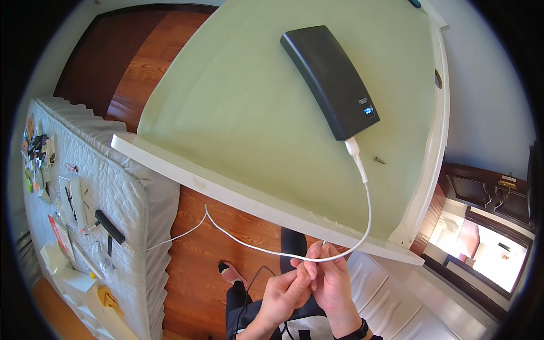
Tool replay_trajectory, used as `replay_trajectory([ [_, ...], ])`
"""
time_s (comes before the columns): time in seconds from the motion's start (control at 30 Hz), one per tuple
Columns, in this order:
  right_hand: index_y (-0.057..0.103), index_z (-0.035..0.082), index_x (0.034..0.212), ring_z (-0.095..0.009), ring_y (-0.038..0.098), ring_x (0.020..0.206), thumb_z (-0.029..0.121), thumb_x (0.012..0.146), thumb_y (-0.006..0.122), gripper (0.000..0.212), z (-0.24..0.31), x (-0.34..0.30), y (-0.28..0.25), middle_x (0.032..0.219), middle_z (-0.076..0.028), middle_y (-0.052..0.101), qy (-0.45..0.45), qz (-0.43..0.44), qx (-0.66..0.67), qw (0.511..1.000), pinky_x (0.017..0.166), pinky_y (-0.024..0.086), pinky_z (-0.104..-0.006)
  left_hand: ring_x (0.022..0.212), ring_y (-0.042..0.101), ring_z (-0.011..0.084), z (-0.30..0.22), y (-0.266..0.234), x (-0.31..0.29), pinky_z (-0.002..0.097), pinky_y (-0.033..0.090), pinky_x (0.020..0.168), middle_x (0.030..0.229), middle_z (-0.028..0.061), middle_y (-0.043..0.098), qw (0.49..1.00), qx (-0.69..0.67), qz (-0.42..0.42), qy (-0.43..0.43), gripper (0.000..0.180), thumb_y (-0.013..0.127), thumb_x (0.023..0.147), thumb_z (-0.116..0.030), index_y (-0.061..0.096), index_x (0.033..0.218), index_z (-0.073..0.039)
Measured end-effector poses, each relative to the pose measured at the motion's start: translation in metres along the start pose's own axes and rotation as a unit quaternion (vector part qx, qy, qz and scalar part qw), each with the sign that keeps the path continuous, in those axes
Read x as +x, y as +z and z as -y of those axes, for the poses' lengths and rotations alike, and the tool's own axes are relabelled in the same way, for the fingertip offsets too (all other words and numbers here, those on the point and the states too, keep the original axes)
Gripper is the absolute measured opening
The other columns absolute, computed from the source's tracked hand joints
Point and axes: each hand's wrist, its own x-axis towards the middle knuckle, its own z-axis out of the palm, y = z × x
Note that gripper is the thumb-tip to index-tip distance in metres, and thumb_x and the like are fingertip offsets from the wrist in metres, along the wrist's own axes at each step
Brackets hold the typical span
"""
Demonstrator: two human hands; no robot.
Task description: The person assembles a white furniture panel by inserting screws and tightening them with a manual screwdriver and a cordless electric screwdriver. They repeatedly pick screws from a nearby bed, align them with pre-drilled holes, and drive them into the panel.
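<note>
In front of the table's near edge, my left hand (286,292) and my right hand (333,283) come together. Both have closed fingers, with the fingertips touching. A tiny metallic tip shows at the top of the right fingers; what they pinch is too small to name. The white charging cable (369,212) passes across my fingertips, and I cannot tell whether they grip it. Its plug sits in the end of a black power bank (331,79) with a lit display, lying on the pale green tabletop (226,102). A small screw (379,160) lies beside the plug.
At left, a white mattress (119,187) carries tools and clutter, including a black-handled tool (110,226). White drawer-like panels (391,300) stand at lower right, below the table's white edge (255,209). The white cable stretches over the wooden floor (195,266) toward the mattress.
</note>
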Motion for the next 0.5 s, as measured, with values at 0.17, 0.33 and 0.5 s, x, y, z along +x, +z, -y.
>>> replay_trajectory([
  [0.17,0.048,0.011,0.068,-0.006,0.046,0.049,0.018,0.099,0.050,0.031,-0.014,0.020,-0.022,0.056,0.005,0.041,0.038,0.152,0.162,0.974,0.100,0.043,-0.0342,0.046,0.059,0.0303,0.006,0.009,0.001,0.0346,0.041,0.041,0.056,0.0130,0.055,0.831,0.430,-0.142,0.323,0.017,0.069,0.084,-0.011,0.061,0.086,0.003],
  [0.33,0.048,0.012,0.074,-0.008,0.052,0.061,0.021,0.097,0.055,0.026,-0.020,0.023,-0.024,0.060,0.004,0.047,0.036,0.160,0.226,0.960,0.106,0.040,-0.0407,0.046,0.057,0.0250,0.003,0.009,0.001,0.0320,0.040,0.043,0.056,0.0144,0.053,0.785,0.482,-0.156,0.358,0.017,0.067,0.086,-0.012,0.060,0.086,0.004],
  [0.5,0.048,0.013,0.082,-0.011,0.050,0.075,0.025,0.099,0.052,0.022,-0.008,0.012,-0.019,0.067,0.004,0.046,0.014,0.111,0.083,0.990,0.097,0.039,-0.0352,0.043,0.041,0.0065,-0.009,-0.013,0.001,0.0212,0.024,0.038,0.052,-0.0011,0.044,0.979,-0.158,0.106,-0.079,0.033,0.050,0.100,-0.031,0.058,0.089,0.000],
])
